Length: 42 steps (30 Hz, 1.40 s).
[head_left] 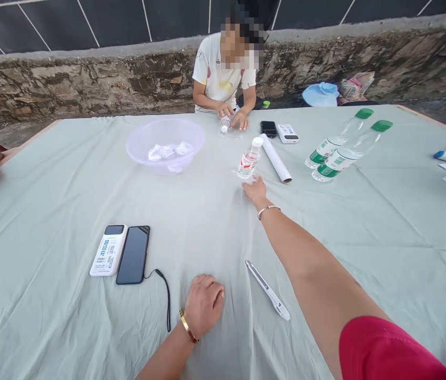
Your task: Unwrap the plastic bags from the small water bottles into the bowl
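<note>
My right hand (pixel 255 191) is stretched far across the table, low over the cloth, just in front of a small clear water bottle (pixel 249 159) with a white cap. Its fingers are partly spread and hold nothing. The bottle stands on the cloth; I cannot tell whether a fingertip touches it. My left hand (pixel 206 303) rests on the cloth close to me in a loose fist, with nothing visible in it. Between my two arms lies a white utility knife (pixel 268 290). To the left of my left hand is a black smartphone (pixel 133 255) with a wrist strap.
A white power bank (pixel 108 251) lies beside the phone. Farther off are a purple basin (pixel 143 153) with crumpled clear plastic, a white roll (pixel 276 158), and two tall green-capped bottles (pixel 335 161). Opposite, a person (pixel 223 79) handles a small bottle (pixel 225 123).
</note>
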Motion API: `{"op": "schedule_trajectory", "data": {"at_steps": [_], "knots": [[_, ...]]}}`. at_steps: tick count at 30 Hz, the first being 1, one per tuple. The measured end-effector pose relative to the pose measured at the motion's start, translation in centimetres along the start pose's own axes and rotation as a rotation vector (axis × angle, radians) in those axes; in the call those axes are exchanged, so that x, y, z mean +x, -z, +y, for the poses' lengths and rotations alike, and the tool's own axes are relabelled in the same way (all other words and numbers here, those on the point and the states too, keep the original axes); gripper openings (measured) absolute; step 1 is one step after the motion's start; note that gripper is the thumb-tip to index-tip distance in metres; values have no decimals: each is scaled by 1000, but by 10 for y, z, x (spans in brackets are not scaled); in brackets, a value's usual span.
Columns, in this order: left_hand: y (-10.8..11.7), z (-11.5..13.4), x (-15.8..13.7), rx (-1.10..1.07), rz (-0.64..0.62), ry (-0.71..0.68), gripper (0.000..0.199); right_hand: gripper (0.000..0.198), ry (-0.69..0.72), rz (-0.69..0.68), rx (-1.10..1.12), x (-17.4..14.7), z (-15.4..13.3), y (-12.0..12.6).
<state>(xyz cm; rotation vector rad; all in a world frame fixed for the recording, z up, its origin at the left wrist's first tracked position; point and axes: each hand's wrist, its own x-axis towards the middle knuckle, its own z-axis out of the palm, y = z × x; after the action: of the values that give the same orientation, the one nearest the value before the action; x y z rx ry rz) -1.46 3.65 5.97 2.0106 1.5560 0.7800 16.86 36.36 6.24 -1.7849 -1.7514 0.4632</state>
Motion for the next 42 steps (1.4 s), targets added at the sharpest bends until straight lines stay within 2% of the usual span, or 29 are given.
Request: {"op": "schedule_trajectory", "data": {"at_steps": [2,5,9,11,14,18,22,25,30,33,42], "knots": [[1,-1,1,7,-10,-2,22,44,-64,-67,-15,-46,6,14],[2,-2,2,15,-29,-2,23,43,-74,-139,-32,-136,15,38],[5,-2,3,34,-70,17,21,50,71,-181,-172,-256,22,59],[7,-1,3,63,-84,24,19,49,85,-210,-281,-298,22,62],[9,-1,3,97,-86,29,19,49,90,-189,-403,-337,23,64],[10,-1,5,124,-90,27,19,50,103,-126,-464,-361,30,70],[9,2,1,164,-100,46,22,50,78,-70,-496,-372,36,76],[4,8,-21,199,-100,64,30,50,74,-52,-498,-373,37,79],[2,7,-76,385,-225,58,68,49,34,-58,-502,-373,32,82],[7,3,-91,476,-267,99,70,49,27,-61,-500,-373,31,84],[13,6,-90,516,-280,133,69,48,-48,1,-509,-379,53,108]]}}
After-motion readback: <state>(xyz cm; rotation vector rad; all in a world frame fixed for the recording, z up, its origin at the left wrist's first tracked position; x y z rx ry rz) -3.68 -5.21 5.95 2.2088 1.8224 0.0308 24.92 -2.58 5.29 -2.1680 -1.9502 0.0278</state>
